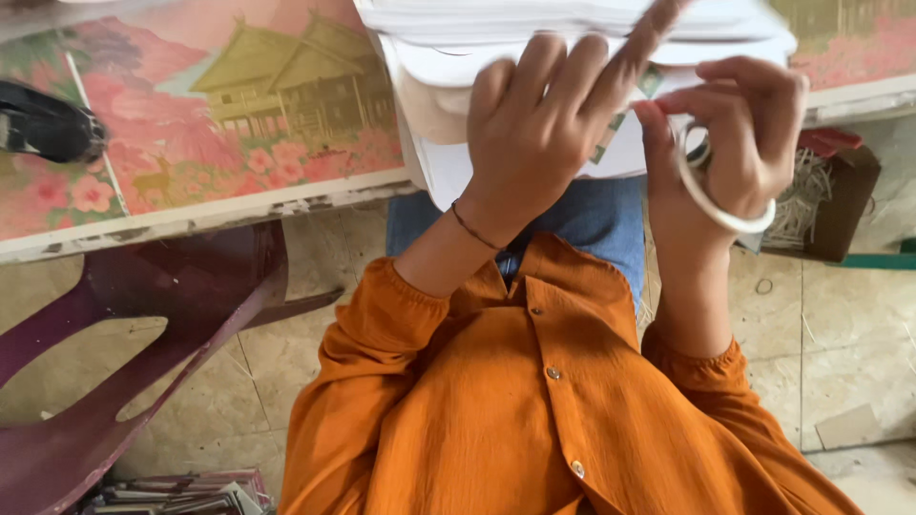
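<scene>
Two hands are up at the counter's edge, both busy on one stack. The left hand [539, 133] lies flat across the stack of white paper sheets [572, 29], fingers spread and pressing down, thumb side tucked toward the body, so its grip is a flat hold on the pile rather than a closed fist. That looks like a steadying hold, keeping the overhanging sheets from sliding off.

The right hand [739, 133] sits just beside it, fingers curled inward, grip pinched around a white ring-shaped roll of tape [720, 195] that loops below the palm. The roll hangs close to the paper's edge, near a small greenish printed strip [630, 105] showing between the two hands. Whether the tape end already touches the sheets, I cannot tell; motion blur smears that spot.

The stack rests on the counter with a painted floral scene of houses and pink flowers [229, 114], with its near edge jutting over the person's lap and blue trousers [596, 219]. Orange buttoned shirt sleeves [382, 324] frame both wrists.

Off to the side, a dark maroon plastic chair [143, 324] stands on the tiled floor [849, 334], and a brown cardboard box of pale shredded strips [821, 195] sits under the counter to the right, well apart from the hands.
</scene>
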